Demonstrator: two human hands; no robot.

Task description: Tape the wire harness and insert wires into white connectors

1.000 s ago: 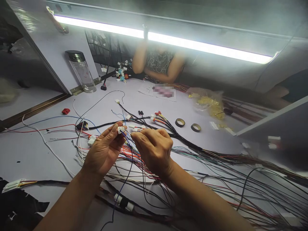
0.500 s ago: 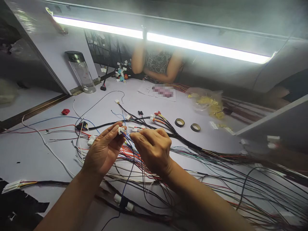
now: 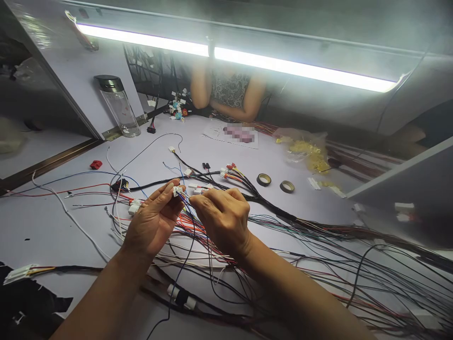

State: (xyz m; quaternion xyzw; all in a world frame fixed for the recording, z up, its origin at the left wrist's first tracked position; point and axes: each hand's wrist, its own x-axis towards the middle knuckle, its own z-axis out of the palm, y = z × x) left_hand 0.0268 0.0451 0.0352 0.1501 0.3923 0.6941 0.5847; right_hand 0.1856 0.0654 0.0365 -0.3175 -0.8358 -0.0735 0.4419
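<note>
Between the thumb and fingers of my left hand (image 3: 155,215) is a small white connector (image 3: 177,191), with thin blue and dark wires running out of it. Just to its right, my right hand (image 3: 222,215) pinches a thin wire close to the connector; its fingertips are partly hidden behind the knuckles. A dark blue wire (image 3: 184,264) hangs from the connector down to the table's front. Beneath both hands spreads a bundle of loose red, orange, white and black wires (image 3: 184,231). A black-sleeved harness (image 3: 267,207) with white and red plugs lies behind my right hand.
Two tape rolls, one black (image 3: 264,179) and one beside it (image 3: 287,186), lie at right. A glass bottle (image 3: 122,111) stands back left, near a red connector (image 3: 96,164). A plastic bag with yellow parts (image 3: 306,151) sits back right. Across the table, a person's forearms (image 3: 233,111) rest.
Both hands stay nearly in place around the connector. The dark blue wire hanging from it has swung slightly to the left.
</note>
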